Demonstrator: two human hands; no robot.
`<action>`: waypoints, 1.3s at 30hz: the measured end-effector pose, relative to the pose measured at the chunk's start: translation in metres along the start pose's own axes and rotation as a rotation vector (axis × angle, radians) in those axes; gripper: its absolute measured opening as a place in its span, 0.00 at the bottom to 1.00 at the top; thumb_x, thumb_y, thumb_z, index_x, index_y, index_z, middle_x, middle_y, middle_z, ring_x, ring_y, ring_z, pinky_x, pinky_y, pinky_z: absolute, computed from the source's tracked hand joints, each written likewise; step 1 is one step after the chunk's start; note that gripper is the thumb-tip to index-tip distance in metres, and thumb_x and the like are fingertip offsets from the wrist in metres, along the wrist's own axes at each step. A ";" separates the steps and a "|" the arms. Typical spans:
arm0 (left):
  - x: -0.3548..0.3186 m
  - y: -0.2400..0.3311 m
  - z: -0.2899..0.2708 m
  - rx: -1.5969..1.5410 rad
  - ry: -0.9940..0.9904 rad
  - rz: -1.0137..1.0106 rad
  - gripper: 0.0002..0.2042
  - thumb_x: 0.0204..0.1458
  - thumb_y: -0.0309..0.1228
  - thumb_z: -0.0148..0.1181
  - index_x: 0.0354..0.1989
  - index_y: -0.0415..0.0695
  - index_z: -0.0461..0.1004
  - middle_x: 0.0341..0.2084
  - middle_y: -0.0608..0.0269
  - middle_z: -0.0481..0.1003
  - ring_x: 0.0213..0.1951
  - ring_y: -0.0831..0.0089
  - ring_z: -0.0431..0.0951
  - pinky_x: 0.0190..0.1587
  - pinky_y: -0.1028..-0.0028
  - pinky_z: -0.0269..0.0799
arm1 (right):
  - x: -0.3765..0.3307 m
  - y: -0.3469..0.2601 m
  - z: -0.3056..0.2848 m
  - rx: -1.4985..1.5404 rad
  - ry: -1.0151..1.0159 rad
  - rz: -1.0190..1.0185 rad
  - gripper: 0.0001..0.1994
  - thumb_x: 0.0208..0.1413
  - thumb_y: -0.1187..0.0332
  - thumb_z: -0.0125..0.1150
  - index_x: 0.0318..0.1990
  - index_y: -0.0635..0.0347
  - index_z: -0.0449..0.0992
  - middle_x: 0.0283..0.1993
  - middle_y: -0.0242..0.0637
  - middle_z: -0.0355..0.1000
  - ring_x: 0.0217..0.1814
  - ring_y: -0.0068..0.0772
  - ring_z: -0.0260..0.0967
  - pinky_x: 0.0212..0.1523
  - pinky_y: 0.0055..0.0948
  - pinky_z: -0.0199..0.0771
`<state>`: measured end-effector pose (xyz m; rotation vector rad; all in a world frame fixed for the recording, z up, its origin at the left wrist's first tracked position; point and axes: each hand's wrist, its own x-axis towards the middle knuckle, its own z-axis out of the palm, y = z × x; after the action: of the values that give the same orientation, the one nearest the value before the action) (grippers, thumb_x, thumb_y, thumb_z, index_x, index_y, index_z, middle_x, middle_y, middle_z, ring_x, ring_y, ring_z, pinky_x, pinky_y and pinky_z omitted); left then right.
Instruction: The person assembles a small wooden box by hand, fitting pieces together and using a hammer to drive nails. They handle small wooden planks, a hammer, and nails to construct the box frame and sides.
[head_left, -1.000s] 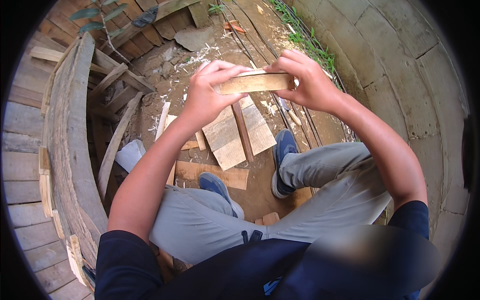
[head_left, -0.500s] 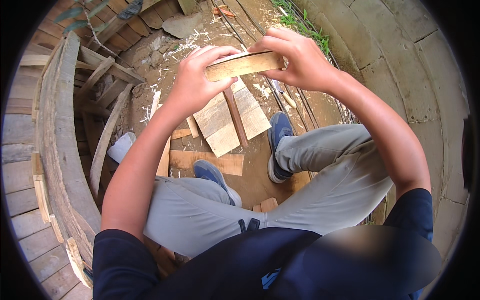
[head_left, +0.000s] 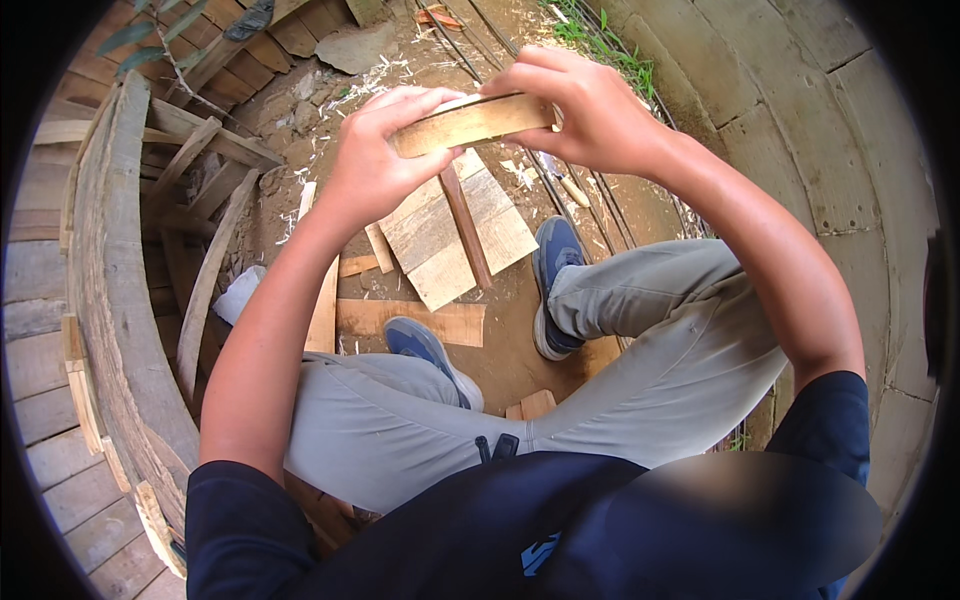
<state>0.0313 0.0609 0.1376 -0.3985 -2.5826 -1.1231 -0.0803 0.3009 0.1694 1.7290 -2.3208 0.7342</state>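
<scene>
A short pale wooden block [head_left: 470, 126] is raised between my two hands. My left hand [head_left: 378, 150] grips its left end, with the thumb under the near face and the fingers over the top. At the other end my right hand [head_left: 590, 112] pinches the block, fingers on top and thumb below. The block tilts slightly, right end higher. Its far side is hidden. Beyond and below it, a square of pale planks [head_left: 420, 232] lies on the ground with a dark brown wooden stick [head_left: 466, 228] across it.
A flat board [head_left: 455, 323] lies near my left shoe [head_left: 420, 345]. A tool with a pale handle [head_left: 574, 192] rests beside long dark rods [head_left: 605, 215]. Wood shavings litter the dirt. A timber frame [head_left: 120, 260] stands at left, a block wall [head_left: 790, 120] at right.
My hands and the wooden block have shifted a little to the left and slightly upward, and the block's right end has tipped up a bit more.
</scene>
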 end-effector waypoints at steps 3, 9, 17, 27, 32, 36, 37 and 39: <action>0.002 0.003 0.000 -0.001 0.034 -0.036 0.25 0.46 0.28 0.75 0.56 0.44 0.80 0.50 0.56 0.82 0.52 0.65 0.81 0.58 0.66 0.74 | 0.004 -0.004 0.001 -0.001 0.015 0.044 0.23 0.47 0.64 0.77 0.53 0.53 0.78 0.44 0.38 0.74 0.47 0.45 0.74 0.45 0.40 0.75; 0.005 -0.009 -0.029 0.163 0.030 -0.203 0.26 0.47 0.37 0.75 0.56 0.44 0.80 0.49 0.53 0.83 0.50 0.68 0.84 0.56 0.69 0.75 | 0.025 0.012 0.004 0.285 -0.004 0.159 0.29 0.57 0.56 0.72 0.64 0.53 0.71 0.64 0.38 0.70 0.59 0.37 0.71 0.54 0.37 0.75; 0.002 -0.026 -0.089 0.296 0.244 -0.342 0.19 0.44 0.33 0.73 0.46 0.43 0.84 0.36 0.50 0.84 0.38 0.64 0.87 0.43 0.67 0.79 | -0.011 0.063 0.039 0.329 -0.542 0.558 0.11 0.63 0.63 0.66 0.44 0.60 0.78 0.45 0.35 0.77 0.41 0.27 0.75 0.40 0.31 0.76; 0.007 -0.054 -0.105 0.143 0.324 -0.382 0.19 0.45 0.29 0.73 0.47 0.36 0.83 0.40 0.53 0.85 0.42 0.72 0.84 0.49 0.71 0.77 | -0.063 0.164 0.200 -0.305 -1.064 0.376 0.10 0.57 0.68 0.63 0.46 0.51 0.83 0.40 0.47 0.81 0.46 0.52 0.80 0.45 0.47 0.80; -0.008 -0.032 -0.095 0.016 0.322 -0.506 0.20 0.43 0.25 0.72 0.47 0.32 0.82 0.38 0.54 0.85 0.42 0.77 0.82 0.49 0.73 0.77 | -0.091 0.186 0.255 -0.181 -0.647 0.909 0.13 0.59 0.70 0.57 0.45 0.42 0.86 0.50 0.45 0.81 0.53 0.47 0.80 0.54 0.44 0.80; -0.019 -0.044 -0.085 0.248 0.248 -0.542 0.20 0.46 0.31 0.71 0.49 0.37 0.82 0.40 0.53 0.85 0.42 0.72 0.84 0.49 0.71 0.77 | -0.149 0.176 0.291 -0.144 -0.514 0.973 0.14 0.63 0.66 0.60 0.54 0.38 0.83 0.55 0.45 0.79 0.56 0.49 0.77 0.57 0.45 0.77; -0.021 -0.058 -0.086 0.302 0.211 -0.527 0.23 0.47 0.35 0.72 0.52 0.39 0.81 0.43 0.55 0.84 0.45 0.72 0.84 0.52 0.71 0.76 | -0.163 0.179 0.293 -0.097 -0.365 0.927 0.15 0.64 0.67 0.59 0.55 0.37 0.83 0.54 0.44 0.79 0.56 0.49 0.77 0.56 0.45 0.77; -0.024 -0.076 -0.088 0.364 0.152 -0.507 0.25 0.49 0.38 0.73 0.56 0.42 0.81 0.45 0.59 0.84 0.47 0.73 0.83 0.55 0.71 0.75 | -0.178 0.176 0.304 -0.042 -0.246 0.889 0.16 0.65 0.66 0.57 0.57 0.36 0.82 0.52 0.43 0.78 0.53 0.50 0.77 0.54 0.46 0.77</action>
<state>0.0394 -0.0571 0.1356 0.4281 -2.7387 -0.7448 -0.1382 0.3483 -0.2173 0.7197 -3.2456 0.5721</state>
